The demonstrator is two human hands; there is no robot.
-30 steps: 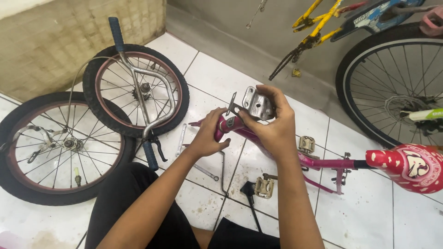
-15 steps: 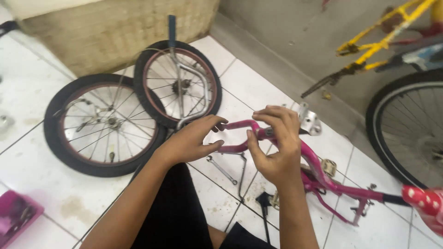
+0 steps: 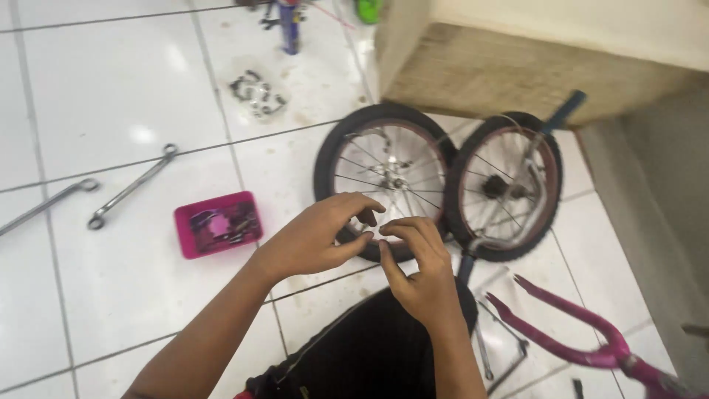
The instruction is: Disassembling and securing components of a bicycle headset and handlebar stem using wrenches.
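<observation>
My left hand point(image 3: 317, 240) and my right hand point(image 3: 421, 277) meet in front of me, fingertips pinched close together above my dark-clothed lap. Anything between the fingertips is too small to make out. Just behind the hands, two small bicycle wheels lie flat on the white tiles. The left wheel point(image 3: 347, 148) overlaps the right wheel point(image 3: 550, 192), which has a chrome fender stay and a blue fork point(image 3: 565, 111) on it. A pink bicycle frame point(image 3: 561, 332) lies at the lower right, apart from both hands.
A pink tray point(image 3: 193, 235) of small metal parts sits left of my hands. Two ring spanners point(image 3: 129, 188) point(image 3: 44, 207) lie further left. A pile of small metal parts point(image 3: 255, 92) is at the top, beside a rough concrete ledge point(image 3: 532, 70). Thin tools point(image 3: 484, 355) lie by my knee.
My view has swung left from the pink frame to the wheels and tray. Both hands have let go of the frame with its metal bracket and now pinch together in front of me.
</observation>
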